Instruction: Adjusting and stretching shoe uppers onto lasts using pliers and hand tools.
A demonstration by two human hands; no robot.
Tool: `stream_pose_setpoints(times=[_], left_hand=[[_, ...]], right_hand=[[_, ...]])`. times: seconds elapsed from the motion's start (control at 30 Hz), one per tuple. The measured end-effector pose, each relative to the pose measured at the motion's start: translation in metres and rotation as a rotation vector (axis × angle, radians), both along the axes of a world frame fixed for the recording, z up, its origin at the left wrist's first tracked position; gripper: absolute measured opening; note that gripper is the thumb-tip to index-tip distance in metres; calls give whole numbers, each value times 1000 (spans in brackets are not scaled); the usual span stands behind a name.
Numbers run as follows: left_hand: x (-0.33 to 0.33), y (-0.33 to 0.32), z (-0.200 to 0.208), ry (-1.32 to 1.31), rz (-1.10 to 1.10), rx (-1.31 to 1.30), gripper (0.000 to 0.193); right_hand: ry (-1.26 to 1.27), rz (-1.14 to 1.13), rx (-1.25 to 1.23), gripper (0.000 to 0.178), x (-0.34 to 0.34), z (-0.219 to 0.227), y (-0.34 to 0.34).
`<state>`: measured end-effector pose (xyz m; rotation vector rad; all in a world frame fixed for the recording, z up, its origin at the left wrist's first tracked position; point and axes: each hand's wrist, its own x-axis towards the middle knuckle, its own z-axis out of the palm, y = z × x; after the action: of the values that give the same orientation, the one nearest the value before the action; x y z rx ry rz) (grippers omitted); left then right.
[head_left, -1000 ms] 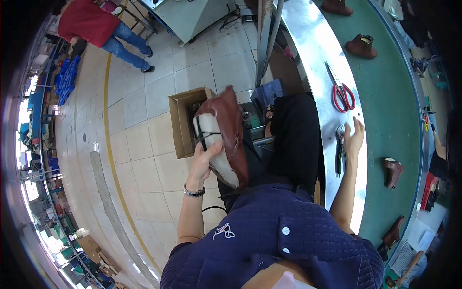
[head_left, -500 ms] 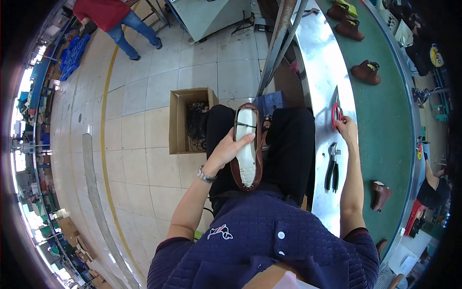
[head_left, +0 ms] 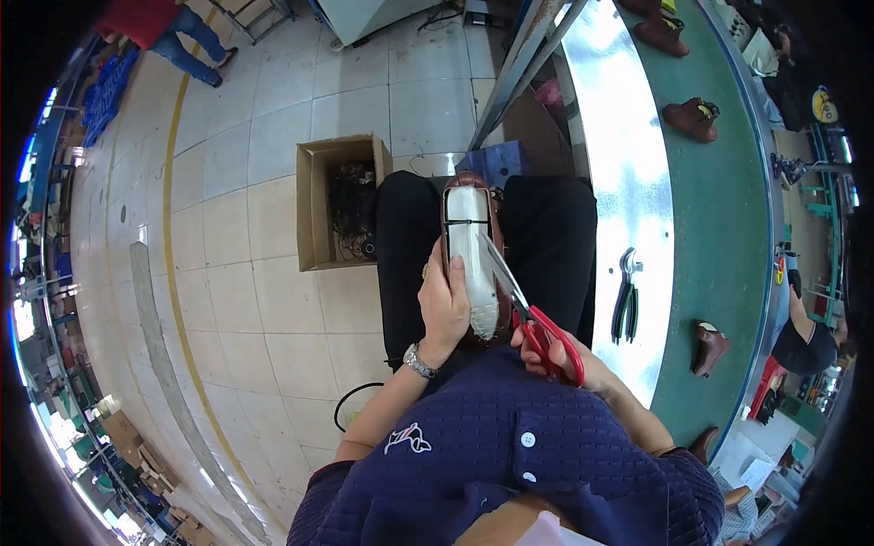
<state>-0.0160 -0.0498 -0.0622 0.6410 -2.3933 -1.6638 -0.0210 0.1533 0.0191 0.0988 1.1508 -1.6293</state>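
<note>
A brown leather shoe upper (head_left: 496, 227) rests sole-up on my lap, its white underside (head_left: 467, 246) facing me. A dark tie (head_left: 466, 222) crosses that underside near the far end. My left hand (head_left: 444, 305) grips the shoe along its left side, with the thumb lying on the white surface. In my right hand (head_left: 564, 357) is a pair of scissors (head_left: 546, 337) with red handles. The blades point up and left over the shoe, their tips close to the white underside below the tie. Whether the blades touch it, I cannot tell.
Cutting pliers (head_left: 625, 296) with dark handles lie on the metal ledge (head_left: 628, 136) at my right. Beyond it, a green conveyor belt (head_left: 728, 227) carries several brown boots. An open cardboard box (head_left: 314, 205) with dark scraps stands left of my knees. A person (head_left: 159, 27) stands at the far left.
My right hand has lifted the scissors from the metal ledge and brought them over the shoe on my lap. My left hand has shifted lower along the shoe's side.
</note>
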Motion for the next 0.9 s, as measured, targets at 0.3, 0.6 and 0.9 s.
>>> stream_pose_setpoints(times=[0.3,0.6,0.9], left_hand=[[1,-3,1,-41,-32,-7,49],[-48,-23,11,364,-119,-586,31],[-42,-22,5,543,27,-636,9]], right_hand=[[66,-125,364,48,6,-15,-47],[489,-383,494,21,-21,-6,-7],[909,-556,1342,46,-149,-106,127]])
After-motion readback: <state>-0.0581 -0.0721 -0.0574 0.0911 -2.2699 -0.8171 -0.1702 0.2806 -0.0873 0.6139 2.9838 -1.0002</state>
